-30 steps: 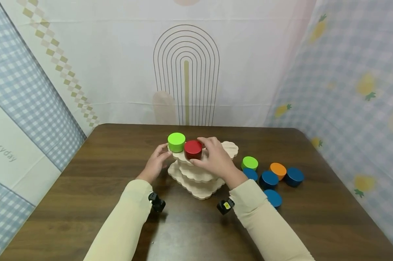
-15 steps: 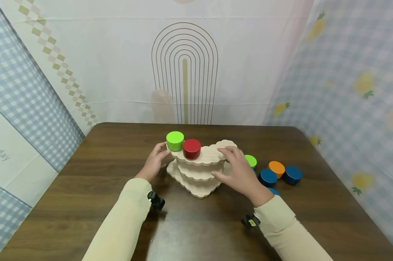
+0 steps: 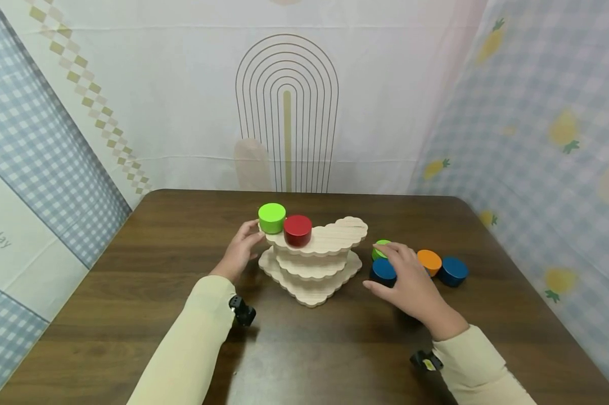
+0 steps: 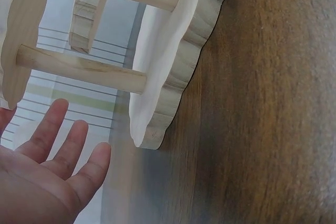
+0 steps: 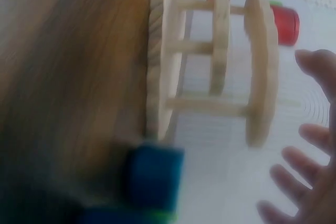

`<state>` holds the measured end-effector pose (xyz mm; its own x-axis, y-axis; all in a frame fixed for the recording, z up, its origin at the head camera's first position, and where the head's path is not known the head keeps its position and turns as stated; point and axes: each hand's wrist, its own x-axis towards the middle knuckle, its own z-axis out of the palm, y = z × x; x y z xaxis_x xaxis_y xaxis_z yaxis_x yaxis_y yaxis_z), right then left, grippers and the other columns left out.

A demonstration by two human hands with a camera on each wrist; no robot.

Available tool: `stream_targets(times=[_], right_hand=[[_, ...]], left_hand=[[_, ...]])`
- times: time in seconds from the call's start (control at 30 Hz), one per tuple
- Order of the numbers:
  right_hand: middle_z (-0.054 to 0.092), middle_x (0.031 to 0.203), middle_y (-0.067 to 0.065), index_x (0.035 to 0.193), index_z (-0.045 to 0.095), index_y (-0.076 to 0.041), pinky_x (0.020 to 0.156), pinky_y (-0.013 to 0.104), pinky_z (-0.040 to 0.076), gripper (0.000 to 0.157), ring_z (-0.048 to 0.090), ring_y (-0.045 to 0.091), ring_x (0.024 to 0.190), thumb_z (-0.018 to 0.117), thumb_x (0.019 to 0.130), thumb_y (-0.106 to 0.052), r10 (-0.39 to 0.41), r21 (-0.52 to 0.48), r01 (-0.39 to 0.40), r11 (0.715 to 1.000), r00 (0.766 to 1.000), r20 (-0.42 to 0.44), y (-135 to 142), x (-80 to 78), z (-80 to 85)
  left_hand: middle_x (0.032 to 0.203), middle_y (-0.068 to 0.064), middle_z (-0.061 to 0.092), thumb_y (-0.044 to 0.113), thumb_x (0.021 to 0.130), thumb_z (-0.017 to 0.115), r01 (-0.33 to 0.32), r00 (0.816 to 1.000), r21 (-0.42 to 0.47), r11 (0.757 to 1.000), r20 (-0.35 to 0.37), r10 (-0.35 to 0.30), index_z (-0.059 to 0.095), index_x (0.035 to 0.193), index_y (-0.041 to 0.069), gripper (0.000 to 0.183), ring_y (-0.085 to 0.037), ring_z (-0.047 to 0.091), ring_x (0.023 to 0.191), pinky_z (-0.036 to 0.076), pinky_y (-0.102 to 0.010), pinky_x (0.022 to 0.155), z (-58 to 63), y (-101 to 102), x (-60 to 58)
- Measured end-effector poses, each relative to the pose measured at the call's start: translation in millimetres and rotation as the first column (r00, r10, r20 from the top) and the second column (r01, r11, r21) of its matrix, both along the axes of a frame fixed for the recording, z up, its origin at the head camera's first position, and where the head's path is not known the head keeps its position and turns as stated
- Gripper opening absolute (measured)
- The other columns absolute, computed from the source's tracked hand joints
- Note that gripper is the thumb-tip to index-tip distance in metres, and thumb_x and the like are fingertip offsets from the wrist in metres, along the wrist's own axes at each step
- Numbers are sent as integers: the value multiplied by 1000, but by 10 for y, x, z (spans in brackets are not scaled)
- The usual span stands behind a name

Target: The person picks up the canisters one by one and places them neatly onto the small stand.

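Observation:
A pale wooden tiered stand with scalloped edges stands mid-table. On its top tier a green cylinder block sits at the left end, with a red cylinder block close beside it. My left hand is at the left tip of that tier, its thumb and index finger right at the edge; in the left wrist view its other fingers extend loosely. My right hand reaches over the loose blocks, thumb and fingers spread around the side of a blue block, nothing gripped. It partly hides a green block behind.
Beyond my right hand lie an orange block and another blue block. The brown wooden table backs onto a white printed cloth, with checked cloths at both sides.
My right hand has let go of the red block on the top tier and moved right, down to the loose blocks. My left hand has stayed at the stand's edge.

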<state>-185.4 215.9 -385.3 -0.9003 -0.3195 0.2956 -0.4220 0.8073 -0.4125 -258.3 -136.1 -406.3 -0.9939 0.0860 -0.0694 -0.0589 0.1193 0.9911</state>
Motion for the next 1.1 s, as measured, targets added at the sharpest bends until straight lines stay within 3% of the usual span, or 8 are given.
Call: stream_targets(times=[0.17, 0.5, 0.87, 1.1], right_hand=[[42, 137, 24, 140, 46, -3, 95, 62, 39, 74, 42, 44, 122, 75, 82, -40, -53, 9, 53, 999, 998, 30, 196, 74, -65], [38, 140, 27, 141, 43, -2, 94, 68, 36, 78, 33, 48, 126, 69, 84, -49, -112, 7, 112, 994, 984, 141, 500, 173, -167], [39, 138, 25, 141, 41, 1, 92, 62, 41, 74, 42, 43, 120, 68, 88, -43, -85, -88, 111, 990, 962, 260, 752, 238, -274], [43, 133, 27, 137, 45, 3, 92, 59, 43, 69, 49, 42, 115, 68, 88, -41, -65, -86, 100, 991, 938, 340, 856, 241, -336]], left_hand=[[147, -19, 35, 23, 100, 43, -5, 1000, 6, 1000, 4, 5, 32, 147, 12, 49, -35, 36, 136, 29, -61, 105, 11, 23, 5], [146, -20, 35, 25, 101, 41, 4, 1000, -3, 1000, 7, -4, 32, 147, 11, 49, -35, 35, 137, 28, -62, 106, 1, 19, -3], [147, -20, 34, 26, 101, 41, 5, 1000, -10, 1000, 16, -4, 28, 149, 11, 52, -36, 35, 137, 28, -61, 106, 27, 0, 16], [148, -19, 33, 26, 101, 42, -1, 1000, 3, 1000, 26, 1, 28, 150, 12, 52, -35, 34, 138, 28, -60, 107, 49, 4, 29]])
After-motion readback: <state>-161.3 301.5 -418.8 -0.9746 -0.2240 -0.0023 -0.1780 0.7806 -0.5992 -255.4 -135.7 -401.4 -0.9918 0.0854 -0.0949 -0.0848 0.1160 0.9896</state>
